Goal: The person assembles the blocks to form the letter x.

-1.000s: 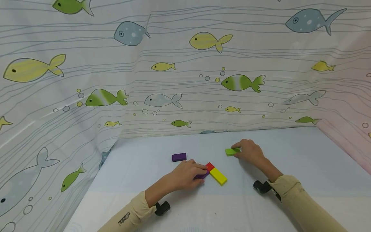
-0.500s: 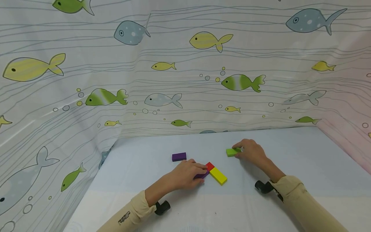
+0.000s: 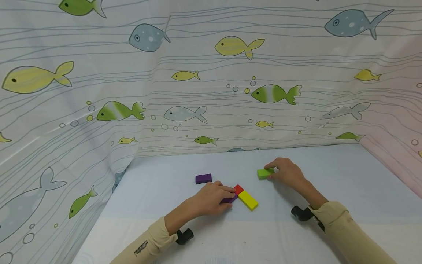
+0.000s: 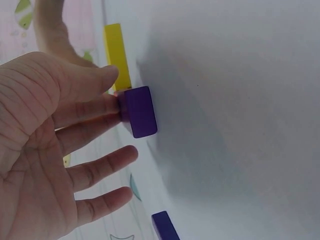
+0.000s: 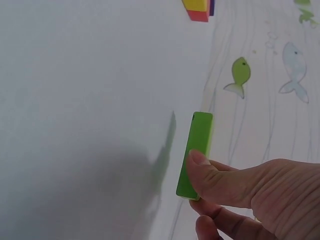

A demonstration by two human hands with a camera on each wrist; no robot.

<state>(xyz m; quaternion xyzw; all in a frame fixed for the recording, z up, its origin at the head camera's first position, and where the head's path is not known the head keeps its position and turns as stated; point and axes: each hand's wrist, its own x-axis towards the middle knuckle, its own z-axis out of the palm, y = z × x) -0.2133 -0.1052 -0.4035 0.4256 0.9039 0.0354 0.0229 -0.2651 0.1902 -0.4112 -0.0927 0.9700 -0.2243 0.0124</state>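
My left hand (image 3: 212, 199) lies over a purple block (image 4: 142, 112); its index and middle fingertips touch the block, while the thumb stands apart from it in the left wrist view. The ring and little fingers reach out free. A red block (image 3: 239, 189) shows at the fingertips, mostly hidden, and a yellow block (image 3: 248, 200) lies angled against its corner. Farther back on the right, my right hand (image 3: 287, 172) pinches a green block (image 5: 196, 150) between thumb and fingers, the thumb lying across its broad face.
A second purple block (image 3: 203, 178) lies by itself behind my left hand. The white table (image 3: 263, 238) ends at a fish-print cloth (image 3: 204, 95) that rises behind it and at both sides. Black wrist cameras sit under both cuffs.
My right hand has shifted very slightly to the right with the green block, and its forearm has edged the same way. The left hand and the other blocks stay put.
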